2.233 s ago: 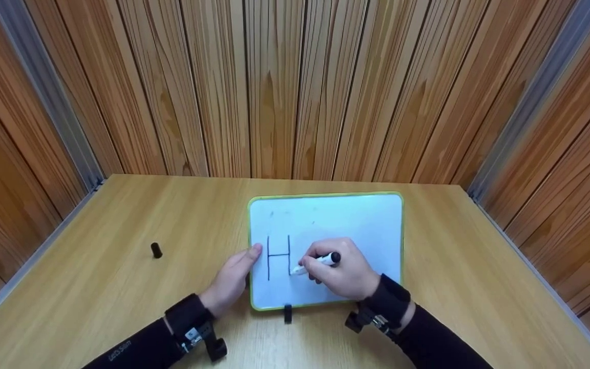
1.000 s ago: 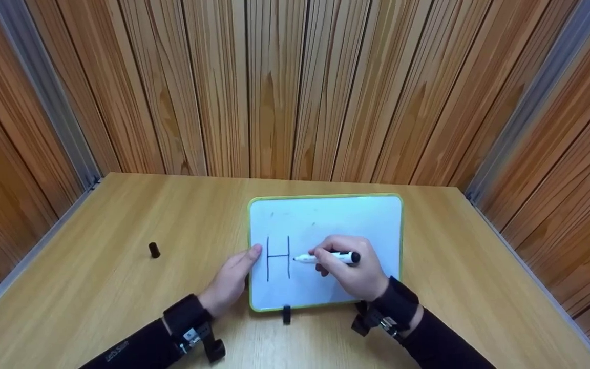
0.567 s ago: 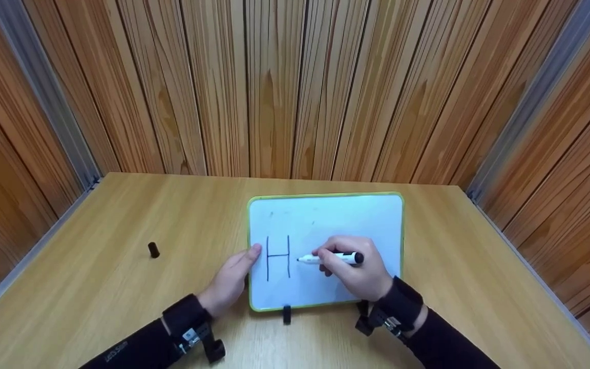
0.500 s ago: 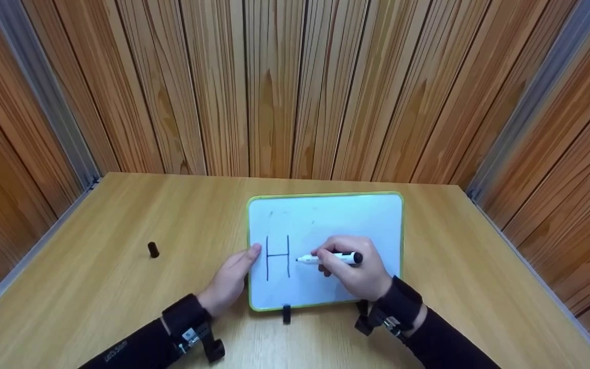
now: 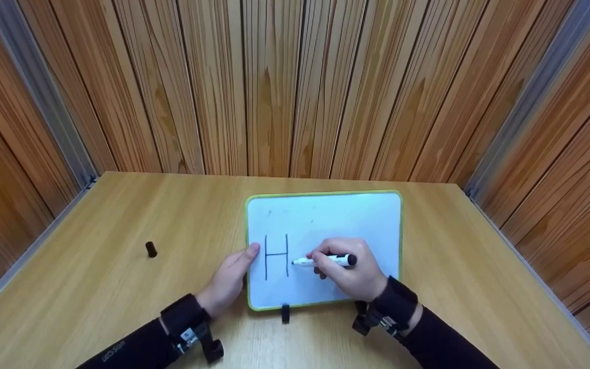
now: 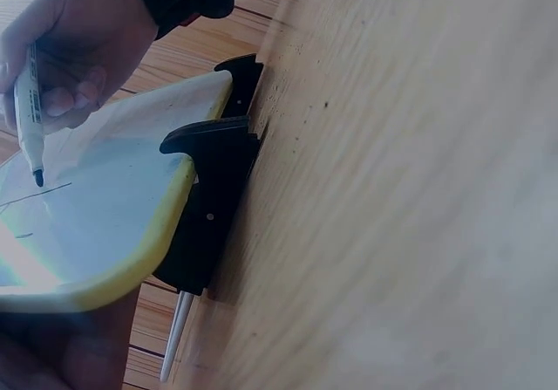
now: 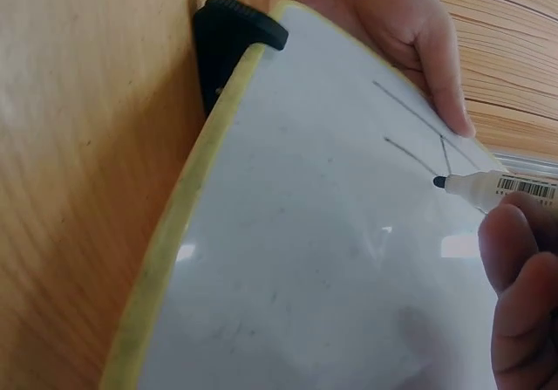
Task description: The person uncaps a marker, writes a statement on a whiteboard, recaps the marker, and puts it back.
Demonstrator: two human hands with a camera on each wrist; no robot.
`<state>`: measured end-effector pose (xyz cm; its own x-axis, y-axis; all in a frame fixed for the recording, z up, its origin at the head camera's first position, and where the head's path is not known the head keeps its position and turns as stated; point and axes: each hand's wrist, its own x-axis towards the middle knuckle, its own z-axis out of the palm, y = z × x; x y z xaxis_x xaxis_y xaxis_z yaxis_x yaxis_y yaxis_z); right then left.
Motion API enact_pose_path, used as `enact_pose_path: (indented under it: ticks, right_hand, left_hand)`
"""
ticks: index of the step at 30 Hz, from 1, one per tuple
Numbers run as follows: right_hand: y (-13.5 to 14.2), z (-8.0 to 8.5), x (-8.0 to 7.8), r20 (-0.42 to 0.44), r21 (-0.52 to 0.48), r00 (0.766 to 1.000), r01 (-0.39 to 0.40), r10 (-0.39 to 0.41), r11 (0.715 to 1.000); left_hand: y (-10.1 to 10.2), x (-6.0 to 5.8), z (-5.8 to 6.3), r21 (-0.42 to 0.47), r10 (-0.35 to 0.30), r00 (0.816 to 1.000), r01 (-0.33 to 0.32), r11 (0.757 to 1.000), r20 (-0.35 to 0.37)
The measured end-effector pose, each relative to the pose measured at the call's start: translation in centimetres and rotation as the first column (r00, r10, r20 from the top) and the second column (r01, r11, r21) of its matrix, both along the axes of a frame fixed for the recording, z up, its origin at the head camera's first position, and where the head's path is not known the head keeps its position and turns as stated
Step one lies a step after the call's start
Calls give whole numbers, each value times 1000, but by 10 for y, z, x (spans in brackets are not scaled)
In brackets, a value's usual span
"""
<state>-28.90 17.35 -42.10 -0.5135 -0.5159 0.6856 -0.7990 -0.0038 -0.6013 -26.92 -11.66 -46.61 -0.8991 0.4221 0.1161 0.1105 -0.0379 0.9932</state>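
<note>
Head view: right grip point(image 5: 349, 271) pinches marker point(image 5: 325, 261); left grip point(image 5: 231, 279) flat against whiteboard point(image 5: 325, 220) edge.

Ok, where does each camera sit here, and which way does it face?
Head: above, looking forward and down at the table, whiteboard and cap; both hands and sleeves show.
Left wrist: low at the table, looking along the whiteboard's edge; the right hand and marker show.
Right wrist: low over the whiteboard, facing the left hand; the right fingers show.
Shared: both wrist views catch the marker tip beside the drawn H.
</note>
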Motion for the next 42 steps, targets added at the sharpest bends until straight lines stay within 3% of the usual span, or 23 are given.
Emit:
enact_pose_path:
  ticks: [7,27,42]
  right_hand:
    - [0,-2,-1,-13,-4,1000,7,-7,1000]
    - [7,7,1,47,-20,993,109,-108,994]
    - [0,3,2,-3,0,998,56,-56,998]
  left_hand:
    - [3,2,0,26,38,999,-38,999,21]
    - [2,3,1,14,43,999,-43,999,28]
    - [3,0,-1,16,37,999,-37,999,15]
